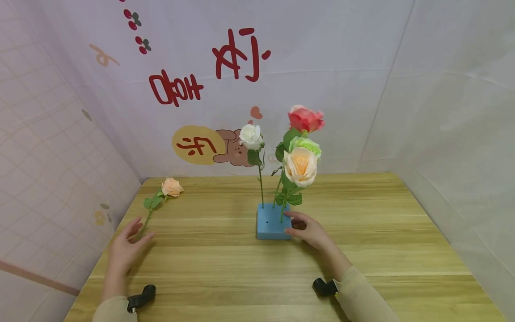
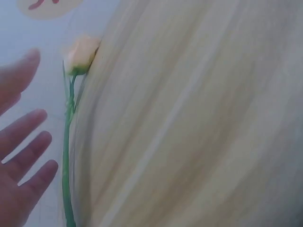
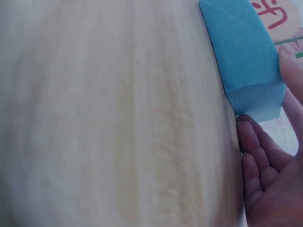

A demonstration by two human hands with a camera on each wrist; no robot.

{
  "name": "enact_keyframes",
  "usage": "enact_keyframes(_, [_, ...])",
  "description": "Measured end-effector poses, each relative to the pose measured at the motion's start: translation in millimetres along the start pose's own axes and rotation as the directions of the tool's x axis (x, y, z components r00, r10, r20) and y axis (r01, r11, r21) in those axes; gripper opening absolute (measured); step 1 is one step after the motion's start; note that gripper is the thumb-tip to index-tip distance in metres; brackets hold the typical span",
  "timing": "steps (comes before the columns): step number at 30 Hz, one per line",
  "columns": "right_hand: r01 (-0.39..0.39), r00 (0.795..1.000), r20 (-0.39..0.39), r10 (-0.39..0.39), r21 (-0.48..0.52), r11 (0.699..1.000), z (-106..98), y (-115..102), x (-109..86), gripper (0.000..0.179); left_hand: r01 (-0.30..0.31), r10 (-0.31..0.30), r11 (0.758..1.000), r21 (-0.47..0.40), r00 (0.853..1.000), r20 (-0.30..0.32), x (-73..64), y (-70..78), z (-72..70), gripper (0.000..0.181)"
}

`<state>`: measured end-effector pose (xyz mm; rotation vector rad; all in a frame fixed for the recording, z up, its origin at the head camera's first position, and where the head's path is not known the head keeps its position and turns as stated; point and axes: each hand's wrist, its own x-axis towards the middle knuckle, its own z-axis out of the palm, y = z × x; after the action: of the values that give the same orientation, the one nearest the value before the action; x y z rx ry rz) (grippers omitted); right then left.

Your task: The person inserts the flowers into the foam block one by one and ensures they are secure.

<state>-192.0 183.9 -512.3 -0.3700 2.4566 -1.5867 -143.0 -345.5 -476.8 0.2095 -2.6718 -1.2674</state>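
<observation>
On the left of the table lies a single peach rose (image 1: 171,187) with a green stem. My left hand (image 1: 125,250) hovers around the lower stem, thumb and fingers spread apart. The left wrist view shows the stem (image 2: 67,156) beside those fingers, not gripped. My right hand (image 1: 313,232) holds the right side of a blue foam block (image 1: 271,235), its thumb and fingers at the edge and lower fingers curled. Standing in the block are a white rose (image 1: 251,137), a red rose (image 1: 306,119), a green rose (image 1: 306,145) and a large peach rose (image 1: 301,167).
A small hole (image 1: 267,222) shows in the block's top. The wooden table (image 1: 209,268) reaches back to a white printed cloth (image 1: 322,53), with cloth sides at left and right. Black wrist cameras (image 1: 141,298) sit on both forearms.
</observation>
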Motion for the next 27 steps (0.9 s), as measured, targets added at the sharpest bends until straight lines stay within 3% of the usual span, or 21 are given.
enact_keyframes(7, [0.008,1.000,-0.005,-0.008,0.008,1.000,0,-3,-0.9,0.056,0.010,-0.014,0.999,0.051,0.996,0.092,-1.6,-10.1,-11.6,0.087])
enact_keyframes(14, [-0.004,1.000,-0.006,0.004,-0.002,1.000,0,-3,-1.7,0.057,-0.013,-0.004,0.993,0.115,0.989,0.146,-0.8,-17.2,-18.7,0.084])
enact_keyframes(20, [0.001,1.000,-0.004,-0.001,0.002,1.000,1,-3,-1.5,0.057,-0.001,-0.022,0.989,0.149,0.987,0.156,-2.1,-25.7,-24.2,0.081])
enact_keyframes(27, [-0.005,1.000,-0.001,0.005,0.019,1.000,1,-4,-2.3,0.058,-0.016,-0.002,0.991,0.130,0.991,0.136,-3.0,-31.7,-25.1,0.071])
